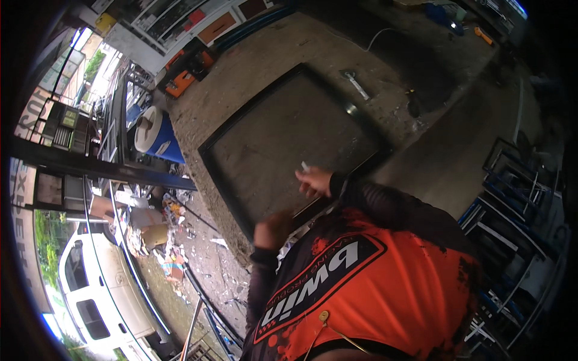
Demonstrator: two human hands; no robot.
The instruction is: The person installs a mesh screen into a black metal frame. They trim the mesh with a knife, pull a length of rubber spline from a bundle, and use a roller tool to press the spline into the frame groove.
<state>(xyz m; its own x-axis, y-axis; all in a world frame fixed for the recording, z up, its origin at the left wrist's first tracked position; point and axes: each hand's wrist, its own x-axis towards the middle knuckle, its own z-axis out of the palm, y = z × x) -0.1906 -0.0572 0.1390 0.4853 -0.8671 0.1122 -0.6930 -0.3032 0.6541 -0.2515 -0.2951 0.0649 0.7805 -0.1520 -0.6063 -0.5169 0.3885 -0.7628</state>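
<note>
A dark rectangular frame (pixel 250 108) with a flat pane or mesh inside it lies on the worn brown work surface (pixel 265 57) before me. Over the near part of the frame, my right hand (pixel 315 182) is closed with its fingers curled. A small whitish piece (pixel 304 165) sticks up from its fingertips; its exact kind is too small to tell. My left hand (pixel 274 230) is at the near left corner of the frame. Motion blur smears its fingers, so whether it holds anything does not show. Beyond the frame's right side lies a light-handled tool (pixel 360 88).
A dark tool (pixel 413 103), a white cord (pixel 378 37) and an orange tool (pixel 483 36) lie farther right. At the far left stands an orange-black toolbox (pixel 179 83), near a blue-white drum (pixel 158 133). Stacked frames (pixel 512 174) fill the right; debris (pixel 174 265) litters the left ground.
</note>
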